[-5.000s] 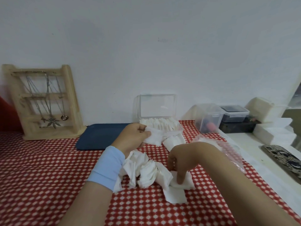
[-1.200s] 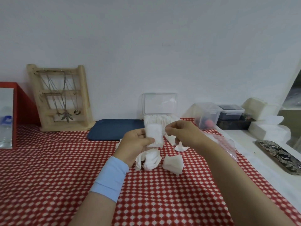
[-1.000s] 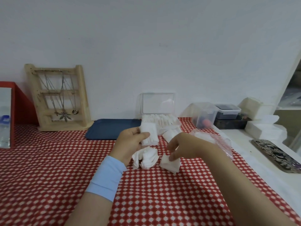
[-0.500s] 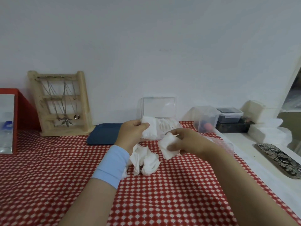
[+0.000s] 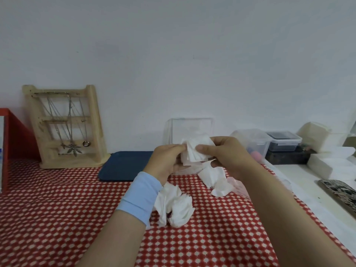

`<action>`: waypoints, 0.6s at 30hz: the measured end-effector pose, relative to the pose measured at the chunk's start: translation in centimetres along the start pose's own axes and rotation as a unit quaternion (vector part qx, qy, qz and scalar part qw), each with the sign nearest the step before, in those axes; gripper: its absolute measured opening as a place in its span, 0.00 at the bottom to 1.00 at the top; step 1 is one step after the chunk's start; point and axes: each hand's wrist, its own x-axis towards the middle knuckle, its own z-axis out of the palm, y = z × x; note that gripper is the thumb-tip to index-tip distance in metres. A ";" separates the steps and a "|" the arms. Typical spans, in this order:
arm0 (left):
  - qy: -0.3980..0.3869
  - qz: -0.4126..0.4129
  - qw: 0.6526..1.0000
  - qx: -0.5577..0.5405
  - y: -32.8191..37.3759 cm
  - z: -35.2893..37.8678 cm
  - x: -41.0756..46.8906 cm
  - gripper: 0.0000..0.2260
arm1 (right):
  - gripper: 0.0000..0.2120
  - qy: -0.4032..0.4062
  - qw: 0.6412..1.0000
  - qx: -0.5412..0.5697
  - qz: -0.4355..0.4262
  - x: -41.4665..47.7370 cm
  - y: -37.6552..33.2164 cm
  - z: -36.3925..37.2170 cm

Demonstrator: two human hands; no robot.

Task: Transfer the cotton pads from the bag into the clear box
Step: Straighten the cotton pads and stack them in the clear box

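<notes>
Both hands pinch cotton pads together.

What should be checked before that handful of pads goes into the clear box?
1. Grip: left hand and right hand both pinch the pad stack: ok.
2. Stack squared up: its pads fan apart at the edges: not ok.
3. Lid of the clear box stands open, behind the hands: ok.
4. Room inside the box: the hands hide its inside: cannot tell.
5. All pads gathered: loose pads lie on the checked cloth: not ok.
</notes>
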 end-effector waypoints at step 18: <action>-0.097 0.016 0.995 -0.001 -1.0 -2.3 1.2 0.09 | 0.11 0.060 0.994 -0.089 0.008 2.5 0.3 2.0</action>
